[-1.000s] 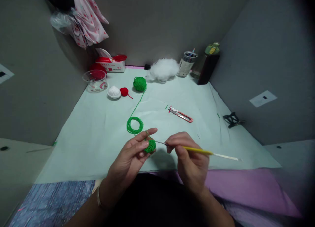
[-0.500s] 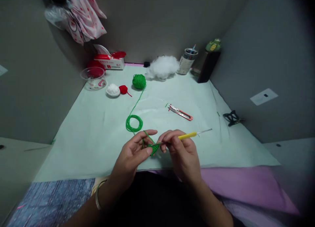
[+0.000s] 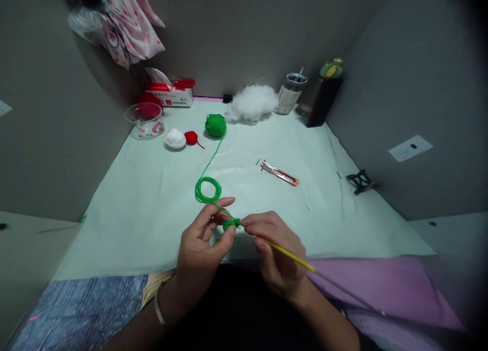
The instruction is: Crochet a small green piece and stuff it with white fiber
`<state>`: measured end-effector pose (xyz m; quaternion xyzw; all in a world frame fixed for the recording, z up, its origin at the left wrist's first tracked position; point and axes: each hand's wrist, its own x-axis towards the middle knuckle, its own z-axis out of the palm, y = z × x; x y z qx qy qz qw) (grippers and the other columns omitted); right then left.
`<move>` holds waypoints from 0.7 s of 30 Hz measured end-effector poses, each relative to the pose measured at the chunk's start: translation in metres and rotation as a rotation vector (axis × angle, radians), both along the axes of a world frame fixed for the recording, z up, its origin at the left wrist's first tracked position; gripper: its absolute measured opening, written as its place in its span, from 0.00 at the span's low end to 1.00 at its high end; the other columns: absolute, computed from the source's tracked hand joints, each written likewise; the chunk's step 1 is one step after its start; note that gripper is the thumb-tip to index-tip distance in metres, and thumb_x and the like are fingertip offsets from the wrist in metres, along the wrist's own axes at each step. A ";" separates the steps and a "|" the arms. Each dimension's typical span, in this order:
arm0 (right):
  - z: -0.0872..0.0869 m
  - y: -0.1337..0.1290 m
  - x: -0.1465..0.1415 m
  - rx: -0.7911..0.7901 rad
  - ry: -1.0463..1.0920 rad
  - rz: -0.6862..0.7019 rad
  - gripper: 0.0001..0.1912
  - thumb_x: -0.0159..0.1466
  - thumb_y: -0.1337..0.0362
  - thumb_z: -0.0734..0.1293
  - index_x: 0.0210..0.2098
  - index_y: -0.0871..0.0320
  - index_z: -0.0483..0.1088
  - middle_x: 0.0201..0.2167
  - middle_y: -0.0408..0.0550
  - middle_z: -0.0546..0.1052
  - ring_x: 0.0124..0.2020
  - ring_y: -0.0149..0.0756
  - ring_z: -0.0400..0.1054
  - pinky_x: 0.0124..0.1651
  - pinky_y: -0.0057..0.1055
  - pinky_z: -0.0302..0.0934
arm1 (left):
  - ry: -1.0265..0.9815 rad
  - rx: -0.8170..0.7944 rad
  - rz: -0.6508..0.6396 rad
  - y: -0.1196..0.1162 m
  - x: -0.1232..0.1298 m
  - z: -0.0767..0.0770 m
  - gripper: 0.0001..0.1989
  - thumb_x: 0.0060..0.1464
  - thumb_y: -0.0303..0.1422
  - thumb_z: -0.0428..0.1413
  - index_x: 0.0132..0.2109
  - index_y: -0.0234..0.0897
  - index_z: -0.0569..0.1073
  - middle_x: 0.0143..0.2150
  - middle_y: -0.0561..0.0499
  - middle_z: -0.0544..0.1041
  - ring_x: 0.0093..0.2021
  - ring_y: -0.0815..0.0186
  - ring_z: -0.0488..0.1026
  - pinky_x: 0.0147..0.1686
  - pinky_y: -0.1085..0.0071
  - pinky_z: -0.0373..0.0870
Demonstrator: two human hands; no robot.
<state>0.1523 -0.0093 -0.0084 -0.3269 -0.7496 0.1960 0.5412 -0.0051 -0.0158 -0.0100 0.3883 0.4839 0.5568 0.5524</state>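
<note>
Between thumb and fingers, my left hand (image 3: 204, 239) pinches a small green crochet piece (image 3: 230, 224), its index finger stretched out above. My right hand (image 3: 280, 249) is closed around a yellow-handled crochet hook (image 3: 292, 255), whose rear shaft slants down to the right. Its fingertips meet the right edge of the green piece, and they hide the hook's front tip. From the piece, green yarn runs up-left to a loose coil of green yarn (image 3: 208, 189) on the cloth. A strand links that coil to a green yarn ball (image 3: 215, 125) farther back.
Thread snips (image 3: 280, 173) lie right of centre. Behind stand white stuffing (image 3: 253, 104), a pen can (image 3: 291, 93) and a bottle (image 3: 324, 94). At back left are a clear tub (image 3: 145, 121), a white yarn ball (image 3: 175, 138) and a red one (image 3: 191, 137). A black clip (image 3: 360, 182) lies far right.
The crochet hook has swung so its rear end points down-right instead of up-right. My right fingertips have closed in on the green piece, which shifted slightly left and turned.
</note>
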 end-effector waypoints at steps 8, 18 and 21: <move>-0.015 0.002 0.001 0.256 -0.253 -0.170 0.18 0.69 0.71 0.69 0.57 0.50 0.77 0.41 0.50 0.80 0.42 0.40 0.77 0.42 0.35 0.76 | -0.291 -0.195 -0.112 0.001 0.005 0.004 0.30 0.47 0.29 0.71 0.58 0.40 0.79 0.35 0.54 0.74 0.36 0.69 0.73 0.42 0.73 0.72; -0.005 0.009 -0.005 -0.395 0.484 0.071 0.11 0.73 0.61 0.66 0.39 0.54 0.80 0.35 0.49 0.79 0.34 0.36 0.73 0.34 0.34 0.71 | -0.400 -0.198 -0.236 0.008 -0.003 0.005 0.25 0.52 0.32 0.70 0.58 0.37 0.80 0.37 0.51 0.76 0.40 0.66 0.74 0.47 0.70 0.70; -0.006 0.006 -0.007 -0.311 0.347 0.001 0.10 0.73 0.65 0.66 0.42 0.53 0.81 0.36 0.49 0.81 0.38 0.38 0.76 0.38 0.36 0.73 | -0.306 -0.116 -0.194 0.005 0.000 0.002 0.26 0.52 0.32 0.71 0.58 0.41 0.80 0.37 0.52 0.77 0.42 0.65 0.75 0.49 0.68 0.71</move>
